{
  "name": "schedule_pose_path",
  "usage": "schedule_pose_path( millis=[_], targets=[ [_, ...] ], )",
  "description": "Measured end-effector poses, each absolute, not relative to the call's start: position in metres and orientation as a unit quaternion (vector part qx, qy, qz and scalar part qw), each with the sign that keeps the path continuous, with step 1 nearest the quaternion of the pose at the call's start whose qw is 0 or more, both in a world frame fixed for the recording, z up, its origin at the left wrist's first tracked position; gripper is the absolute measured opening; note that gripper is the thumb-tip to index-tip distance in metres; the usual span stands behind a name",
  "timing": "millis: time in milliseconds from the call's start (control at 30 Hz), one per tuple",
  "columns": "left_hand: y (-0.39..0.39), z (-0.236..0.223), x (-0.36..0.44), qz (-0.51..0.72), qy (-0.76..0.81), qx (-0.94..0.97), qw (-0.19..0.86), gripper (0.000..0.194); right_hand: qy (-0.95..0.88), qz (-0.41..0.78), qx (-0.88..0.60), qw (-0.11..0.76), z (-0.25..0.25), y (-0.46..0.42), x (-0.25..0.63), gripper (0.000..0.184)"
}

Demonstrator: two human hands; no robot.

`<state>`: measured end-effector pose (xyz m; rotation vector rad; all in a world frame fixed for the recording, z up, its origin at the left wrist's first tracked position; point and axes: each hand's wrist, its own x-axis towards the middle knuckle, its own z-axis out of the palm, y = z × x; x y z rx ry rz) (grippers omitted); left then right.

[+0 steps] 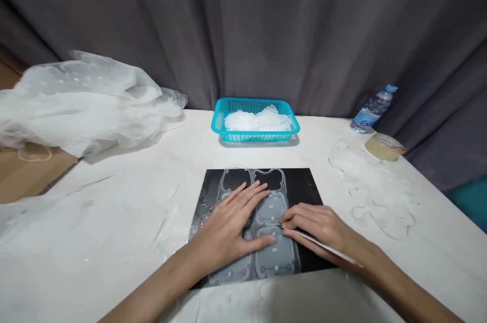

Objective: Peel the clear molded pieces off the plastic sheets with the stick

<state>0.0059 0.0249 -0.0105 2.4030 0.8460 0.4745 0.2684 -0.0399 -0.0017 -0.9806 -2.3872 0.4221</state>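
A translucent molded sheet (271,206) with rounded panels lies on a black mat (300,186). Its two far panels are cut out, so the black shows through. My left hand (238,224) rests flat on the sheet with fingers stretched and thumb apart, hiding part of the left panels. At the sheet's right side, my right hand (317,226) is closed around a slim white pen-like tool (323,246). The tool's tip touches or hovers just over the seam between two right-hand panels; I cannot tell which. What kind of tip it has is too small to make out.
Behind the mat stands a turquoise basket (255,135) with translucent pieces (258,121) in it. Thin clear offcuts (376,186) lie at the right, near a tape roll (385,146) and a water bottle (373,110). Plastic bags (87,110) and cardboard (34,173) occupy the left.
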Motion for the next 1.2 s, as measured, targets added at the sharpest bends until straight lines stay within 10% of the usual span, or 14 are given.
schedule_pose_path(
  millis=[467, 633, 833, 1000, 1200],
  targets=[
    [0.024, -0.014, 0.006, 0.128, 0.299, 0.919, 0.223, 0.116, -0.924, -0.062, -0.312, 0.212, -0.019, -0.043, 0.255, 0.030],
    [0.021, -0.010, 0.008, 0.090, 0.339, 0.905, 0.241, 0.122, -0.735, 0.032, -0.505, 0.451, -0.002, 0.012, 0.278, 0.028],
    [0.022, -0.013, 0.005, 0.076, 0.354, 0.890, 0.279, 0.123, -0.554, -0.034, -0.630, 0.544, 0.040, 0.069, 0.342, 0.036],
    [0.022, -0.004, 0.002, 0.149, 0.397, 0.817, 0.391, 0.120, -0.614, 0.196, -0.587, 0.490, 0.042, 0.011, 0.321, 0.031],
    [0.016, 0.020, 0.011, 0.283, 0.342, 0.672, 0.593, 0.048, -0.620, 0.511, -0.422, 0.420, 0.026, -0.022, 0.279, 0.030]
  ],
)
